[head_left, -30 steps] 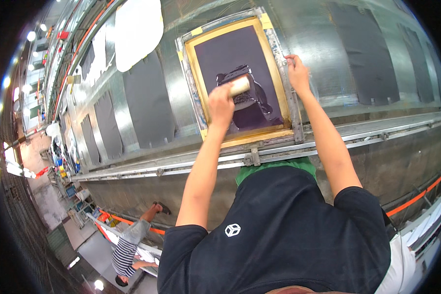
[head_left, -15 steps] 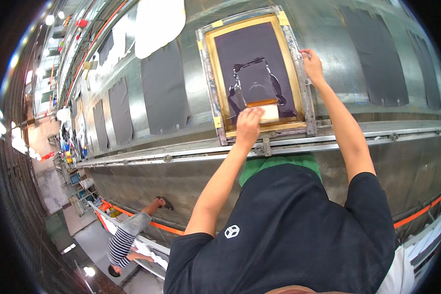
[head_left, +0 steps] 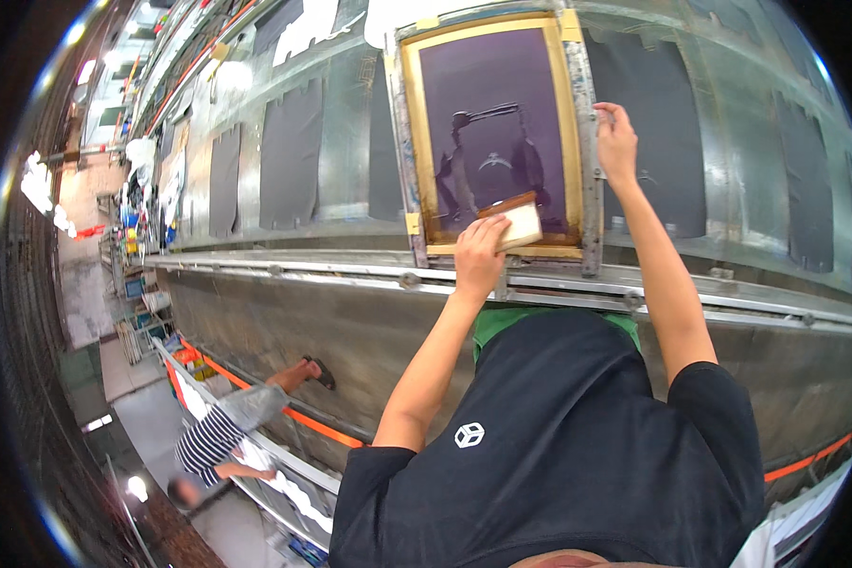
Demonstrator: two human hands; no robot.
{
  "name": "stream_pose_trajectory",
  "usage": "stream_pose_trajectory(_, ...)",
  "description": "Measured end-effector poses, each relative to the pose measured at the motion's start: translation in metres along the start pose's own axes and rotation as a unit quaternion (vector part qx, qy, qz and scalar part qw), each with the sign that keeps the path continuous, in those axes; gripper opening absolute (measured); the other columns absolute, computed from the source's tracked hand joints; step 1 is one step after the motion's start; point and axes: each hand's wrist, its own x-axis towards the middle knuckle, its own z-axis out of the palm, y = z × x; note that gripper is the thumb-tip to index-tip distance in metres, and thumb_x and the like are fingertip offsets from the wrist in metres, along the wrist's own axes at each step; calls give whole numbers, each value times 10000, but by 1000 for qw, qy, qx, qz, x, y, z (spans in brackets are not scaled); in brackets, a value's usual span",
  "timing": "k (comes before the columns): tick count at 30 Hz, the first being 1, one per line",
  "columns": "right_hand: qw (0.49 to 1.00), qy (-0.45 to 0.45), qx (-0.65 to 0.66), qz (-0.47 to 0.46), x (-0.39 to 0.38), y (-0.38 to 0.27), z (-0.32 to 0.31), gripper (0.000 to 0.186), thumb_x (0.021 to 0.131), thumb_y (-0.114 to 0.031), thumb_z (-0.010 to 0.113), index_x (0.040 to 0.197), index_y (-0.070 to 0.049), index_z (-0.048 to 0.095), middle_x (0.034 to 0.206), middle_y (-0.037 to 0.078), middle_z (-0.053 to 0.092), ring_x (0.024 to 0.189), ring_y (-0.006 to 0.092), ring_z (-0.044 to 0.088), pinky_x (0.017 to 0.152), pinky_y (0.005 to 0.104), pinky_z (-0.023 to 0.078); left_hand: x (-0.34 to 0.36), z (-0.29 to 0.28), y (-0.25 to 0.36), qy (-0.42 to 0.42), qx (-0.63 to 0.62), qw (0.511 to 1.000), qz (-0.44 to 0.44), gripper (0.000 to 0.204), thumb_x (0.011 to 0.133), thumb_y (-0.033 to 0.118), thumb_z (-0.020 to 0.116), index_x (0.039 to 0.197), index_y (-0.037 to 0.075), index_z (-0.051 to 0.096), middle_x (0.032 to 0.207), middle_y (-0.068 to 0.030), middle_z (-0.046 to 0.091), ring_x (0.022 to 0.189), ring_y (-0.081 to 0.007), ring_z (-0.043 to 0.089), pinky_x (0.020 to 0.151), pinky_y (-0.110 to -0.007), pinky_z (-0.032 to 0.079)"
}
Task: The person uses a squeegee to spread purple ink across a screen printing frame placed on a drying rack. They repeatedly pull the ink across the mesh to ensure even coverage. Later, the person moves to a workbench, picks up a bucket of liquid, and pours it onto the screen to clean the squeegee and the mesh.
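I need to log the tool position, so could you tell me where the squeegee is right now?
In the head view, the squeegee sits in the left hand, at the near edge of the screen frame, just above the metal rail.

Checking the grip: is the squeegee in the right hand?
No, the left hand holds the squeegee; the right hand grips the screen frame.

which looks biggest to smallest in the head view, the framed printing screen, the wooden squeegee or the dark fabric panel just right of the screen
1. Framed printing screen, clearly the largest.
2. Dark fabric panel, narrower than the screen; the right arm covers part of it.
3. Wooden squeegee, smallest, gripped by the left hand.
The fisheye bends shapes toward the rim, but the order holds.
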Motion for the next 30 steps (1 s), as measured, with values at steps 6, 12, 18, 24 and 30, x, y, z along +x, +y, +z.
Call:
stream_pose_trajectory(6,999,0,6,35,-42,-21,104,219,1016,-264,537,1121,-111,654,638,125,567,589,230,552,633,396,445,-17,-55,-108,-24,5,999,24,561,657,-40,707,1200,96,661,1268,-55,670,1186,-291,600,1001,-424,465)
stream_pose_trajectory(12,999,7,-7,53,-49,-21,138,214,1016,-248,532,1127,-110,652,629,110,548,587,227,532,627,398,436,-48,-82,-137,-34,11,999,16,490,717,-66,670,1176,101,703,1213,-63,706,1182,-290,628,1009,-424,481)
stream_pose_trajectory(18,998,22,-26,57,-44,-8,142,210,1018,-252,552,1110,-101,665,613,81,513,566,172,490,583,378,408,-43,-68,-151,-46,40,996,69,409,775,-33,658,1161,96,698,1225,-74,695,1210,-284,616,1062,-436,457)
stream_pose_trajectory(24,998,22,-28,45,-41,-10,140,205,1008,-245,558,1106,-99,662,621,111,538,577,211,521,595,392,421,99,-69,-179,18,-57,998,4,357,702,-100,608,1008,51,713,1040,-110,729,1013,-317,659,935,-412,505)
stream_pose_trajectory(30,998,16,0,62,-45,-13,141,197,1008,-246,571,1107,-105,668,612,83,513,566,157,482,566,361,399,106,-53,-187,4,-1,998,55,404,690,-103,590,1038,64,709,1078,-118,720,1040,-312,656,914,-420,509)
